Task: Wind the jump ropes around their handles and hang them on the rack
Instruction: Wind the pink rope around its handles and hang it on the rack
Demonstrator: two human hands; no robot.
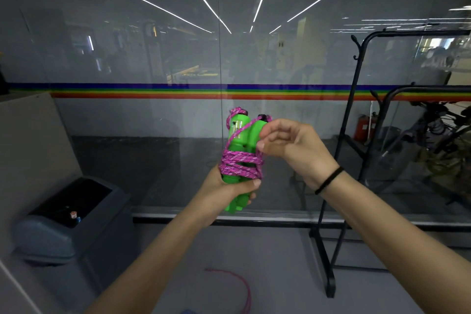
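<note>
1. We note a glass wall (153,58) closing off the whole far side.
2. We find a black rack (323,262) standing right and a grey bin (63,224) near left.
3. We record passable floor (254,250) between them.

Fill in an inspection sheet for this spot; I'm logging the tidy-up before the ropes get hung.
Surface: grey floor.
Job's things: green handles held together, pink rope wound round them; black rack at right, visible hooks bare.
Clutter: grey bin at left.
Hands: left hand grips the handles' lower end; right hand pinches the rope.
Cables: nothing seen; loose strand of pink rope on floor.
Surroundings: glass wall with rainbow stripe.
</note>
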